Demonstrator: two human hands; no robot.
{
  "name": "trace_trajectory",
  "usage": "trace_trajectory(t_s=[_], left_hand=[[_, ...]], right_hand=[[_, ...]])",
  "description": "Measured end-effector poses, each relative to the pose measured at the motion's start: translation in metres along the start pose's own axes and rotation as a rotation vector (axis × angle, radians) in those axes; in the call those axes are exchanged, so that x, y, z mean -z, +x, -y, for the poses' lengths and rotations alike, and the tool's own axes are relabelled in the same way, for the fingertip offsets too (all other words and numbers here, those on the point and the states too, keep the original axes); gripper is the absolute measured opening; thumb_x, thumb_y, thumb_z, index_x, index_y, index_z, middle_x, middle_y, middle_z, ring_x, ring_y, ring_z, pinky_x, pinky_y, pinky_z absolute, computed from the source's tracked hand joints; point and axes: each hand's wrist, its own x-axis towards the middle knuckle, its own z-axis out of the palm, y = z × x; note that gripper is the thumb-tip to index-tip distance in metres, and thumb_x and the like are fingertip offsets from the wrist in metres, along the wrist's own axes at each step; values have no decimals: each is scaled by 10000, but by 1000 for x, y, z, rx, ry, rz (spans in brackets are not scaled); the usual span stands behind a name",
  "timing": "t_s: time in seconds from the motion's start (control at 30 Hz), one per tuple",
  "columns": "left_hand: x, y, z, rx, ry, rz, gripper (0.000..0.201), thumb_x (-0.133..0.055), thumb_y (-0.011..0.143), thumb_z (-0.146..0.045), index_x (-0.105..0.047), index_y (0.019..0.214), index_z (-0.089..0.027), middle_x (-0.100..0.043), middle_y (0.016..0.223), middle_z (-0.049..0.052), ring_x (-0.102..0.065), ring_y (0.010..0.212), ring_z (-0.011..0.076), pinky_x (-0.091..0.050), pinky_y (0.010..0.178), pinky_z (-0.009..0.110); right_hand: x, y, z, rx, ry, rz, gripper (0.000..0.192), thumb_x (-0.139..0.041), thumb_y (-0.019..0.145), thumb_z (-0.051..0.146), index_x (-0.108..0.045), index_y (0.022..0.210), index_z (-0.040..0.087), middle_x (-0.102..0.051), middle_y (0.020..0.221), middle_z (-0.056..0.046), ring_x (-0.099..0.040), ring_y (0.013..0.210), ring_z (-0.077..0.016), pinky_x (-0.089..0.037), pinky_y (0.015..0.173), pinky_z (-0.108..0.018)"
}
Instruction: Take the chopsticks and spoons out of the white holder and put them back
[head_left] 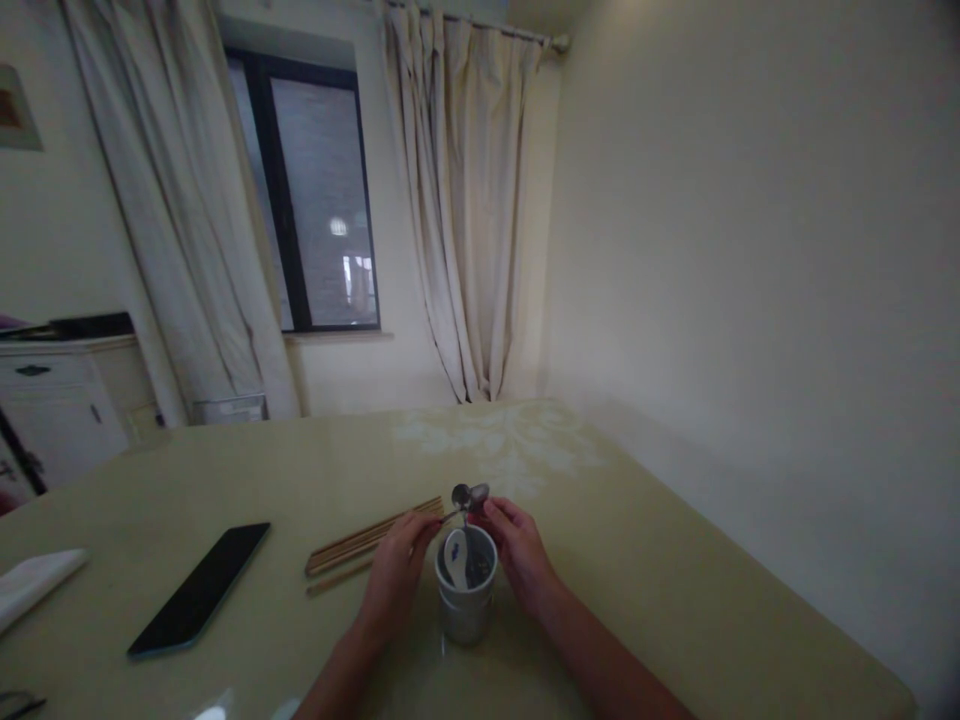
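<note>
A pale grey cup (466,608) stands upright on the table in front of me, between my hands. Inside it leans a white spoon (455,556) with a blue mark. A metal spoon (461,496) rises out of the cup with its bowl up. Just above the rim, a second metal spoon (479,492) lies across, both hands on it. The fingers of my left hand (397,560) are closed at its handle end. By its bowl, my right hand (521,553) has its fingers closed. Wooden chopsticks (367,541) lie beside and partly behind my left hand.
A dark phone or tablet (201,590) lies flat on the left of the table (600,610). Farther left is a white folded item (37,582). The wall (750,300) runs along the table's right side, and curtains (469,200) hang beyond the far edge.
</note>
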Motion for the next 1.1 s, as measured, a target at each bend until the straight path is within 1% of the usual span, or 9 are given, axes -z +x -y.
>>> trace_trajectory(t_s=[0.1,0.2,0.27,0.33,0.47,0.53,0.77,0.9,1.1], left_hand=[[25,7,18,60,235,-137,348,-457,1016,-355,-782,1030,-232,-785,1045,86,-708,991,269,-557,934,395],[55,9,37,152,631,-249,375,-440,1032,-305,-794,1113,-215,-763,1154,121,-649,1089,319,-512,960,447],[67,7,46,228,824,-271,394,-427,1050,-304,-800,1152,-227,-741,1229,127,-619,1120,343,-492,930,465],[72,4,51,273,918,-245,404,-417,1063,-304,-802,1172,-251,-731,1255,115,-610,1114,341,-477,899,449],[70,2,60,275,912,-90,433,-386,1066,-252,-811,1153,-249,-747,1185,105,-629,1072,300,-473,871,395],[69,3,64,283,879,-43,447,-375,1059,-229,-816,1134,-234,-753,1155,107,-643,1063,295,-485,881,387],[67,6,66,310,801,-52,409,-408,1040,-264,-801,1122,-185,-756,1160,126,-682,1084,292,-528,940,385],[63,6,68,330,757,-80,400,-397,1046,-261,-773,1151,-177,-740,1233,129,-708,1086,273,-537,956,372],[57,9,76,372,725,-59,429,-366,1059,-212,-720,1289,-137,-693,1405,154,-724,1174,261,-544,1018,364]], right_hand=[[3,-1,2,-2,-68,28,549,-879,720,672,-761,947,187,-817,1030,-111,-773,966,-289,-560,905,-421],[2,-7,9,54,-64,116,603,-706,811,808,-736,910,215,-799,1014,-104,-741,1025,-295,-528,946,-439],[0,-12,14,89,-45,188,617,-624,846,844,-729,900,239,-780,1083,-97,-693,1129,-301,-499,1002,-447],[-2,-17,19,108,-57,248,634,-569,866,861,-744,915,253,-751,1181,-93,-645,1204,-306,-468,1053,-453],[-5,-24,22,82,-121,313,734,-491,879,888,-801,1073,251,-732,1255,-107,-613,1234,-328,-417,1119,-483],[-5,-26,22,50,-131,334,760,-481,884,887,-794,1172,256,-732,1292,-113,-602,1267,-343,-399,1137,-506],[-3,-29,25,56,-146,366,790,-480,882,886,-767,1282,268,-680,1443,-117,-578,1319,-366,-378,1149,-542],[1,-25,32,169,-180,301,792,-486,848,914,-751,1316,333,-615,1541,-68,-508,1394,-363,-333,1179,-529],[6,-16,45,246,-20,220,760,-533,831,902,-739,1331,368,-522,1633,-21,-502,1415,-357,-353,1188,-535]])
